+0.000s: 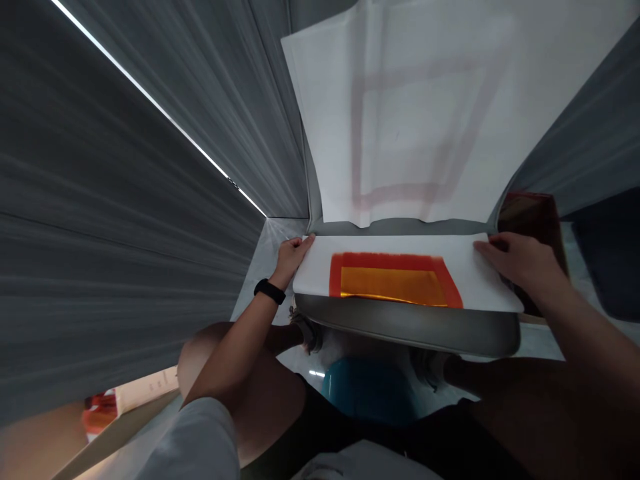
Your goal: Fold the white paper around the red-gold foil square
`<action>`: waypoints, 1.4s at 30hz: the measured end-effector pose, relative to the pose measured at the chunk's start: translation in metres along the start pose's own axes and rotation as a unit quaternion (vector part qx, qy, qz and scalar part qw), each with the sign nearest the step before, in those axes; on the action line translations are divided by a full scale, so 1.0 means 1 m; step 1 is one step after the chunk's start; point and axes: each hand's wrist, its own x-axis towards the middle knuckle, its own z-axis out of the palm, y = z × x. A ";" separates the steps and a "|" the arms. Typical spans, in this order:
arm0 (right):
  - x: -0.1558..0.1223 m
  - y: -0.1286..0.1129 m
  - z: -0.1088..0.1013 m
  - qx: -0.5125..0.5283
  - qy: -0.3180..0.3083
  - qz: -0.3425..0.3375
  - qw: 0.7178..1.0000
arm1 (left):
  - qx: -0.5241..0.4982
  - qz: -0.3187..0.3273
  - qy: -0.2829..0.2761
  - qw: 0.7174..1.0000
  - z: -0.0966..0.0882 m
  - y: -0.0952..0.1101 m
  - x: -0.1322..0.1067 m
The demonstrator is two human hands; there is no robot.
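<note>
Head view. Left hand (294, 257), fingers bent, meets the far left corner of the sheet (480, 283); whether it pinches the edge cannot be told. Right hand (520, 261), fingers spread nearly flat, presses on the far right corner and grasps nothing. The sheet lies flat on a grey seat (415, 327) between both hands and bears a red frame (395, 261) around an orange field. A second sheet (425, 100) with a faint pink outline leans upright behind. Wristband (269, 291) on the left wrist; blue stool (367, 390) below the seat
</note>
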 end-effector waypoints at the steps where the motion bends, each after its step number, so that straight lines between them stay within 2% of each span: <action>1: -0.001 -0.001 0.000 0.012 -0.008 0.010 1.000 | 0.003 -0.002 0.001 1.000 0.000 0.000 0.000; 4: -0.008 -0.007 -0.002 0.039 -0.039 0.052 0.997 | 0.021 0.006 0.008 1.000 0.000 0.000 0.000; 7: -0.017 -0.018 -0.008 0.015 0.021 0.033 0.999 | 0.037 0.020 0.008 0.999 0.000 -0.002 0.001; 10: -0.032 -0.039 -0.020 -0.001 0.135 -0.046 0.990 | 0.053 0.029 0.014 0.998 0.000 -0.003 0.001; 13: -0.066 -0.080 -0.036 0.074 0.198 -0.163 0.964 | 0.079 0.040 0.023 0.996 0.001 -0.004 0.001; 14: -0.083 -0.097 -0.040 0.116 0.198 -0.217 0.949 | 0.085 0.043 0.024 0.995 0.002 -0.005 0.002; 17: -0.138 -0.151 -0.042 0.169 0.128 -0.331 0.919 | 0.093 0.050 0.028 0.994 0.003 -0.005 0.004; 19: -0.170 -0.177 -0.030 0.153 0.088 -0.352 0.919 | 0.096 0.055 0.032 0.993 0.004 -0.005 0.005; 21: -0.190 -0.190 -0.012 0.147 0.076 -0.348 0.923 | 0.099 0.060 0.030 0.993 0.004 -0.006 0.005; 24: -0.200 -0.189 0.013 0.128 0.067 -0.336 0.931 | 0.101 0.063 0.026 0.993 0.003 -0.007 0.006; 26: -0.200 -0.183 0.022 0.111 0.069 -0.334 0.934 | 0.103 0.064 0.027 0.992 0.004 -0.008 0.008; 33: -0.202 -0.181 0.026 0.105 0.056 -0.328 0.937 | 0.137 0.067 0.035 0.988 0.004 -0.007 0.019; 37: -0.206 -0.184 0.028 0.101 0.040 -0.321 0.941 | 0.148 0.077 0.031 0.986 0.002 -0.001 0.015; 42: -0.204 -0.183 0.030 0.086 0.060 -0.326 0.940 | 0.151 0.095 0.033 0.983 0.001 0.006 0.009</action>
